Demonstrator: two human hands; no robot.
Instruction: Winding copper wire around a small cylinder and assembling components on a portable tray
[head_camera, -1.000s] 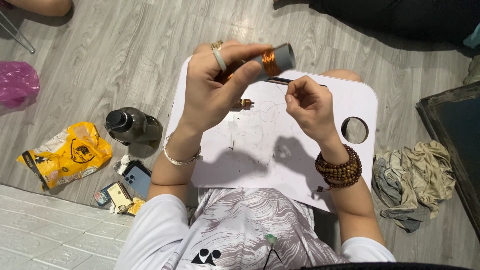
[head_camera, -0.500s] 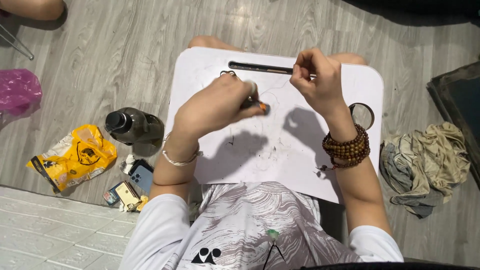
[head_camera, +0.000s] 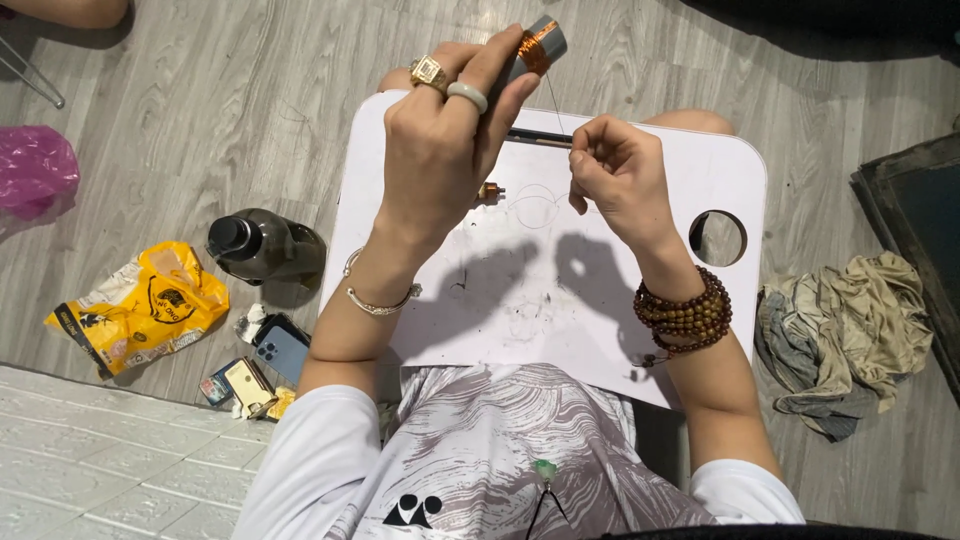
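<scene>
While a grey spool (head_camera: 538, 46) wound with copper wire is gripped in the raised left hand (head_camera: 445, 140) above the white lap table (head_camera: 600, 300), the thin wire end (head_camera: 553, 100) is pinched by the right hand (head_camera: 615, 175).

Spool (head_camera: 537, 45) top at frame edge, wire (head_camera: 556, 105) barely visible

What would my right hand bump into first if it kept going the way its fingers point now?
Probably the grey spool of copper wire held up in the left hand. The right hand pinches a thin wire and its fingers aim up-left toward it, though depth is unclear from above.
</scene>
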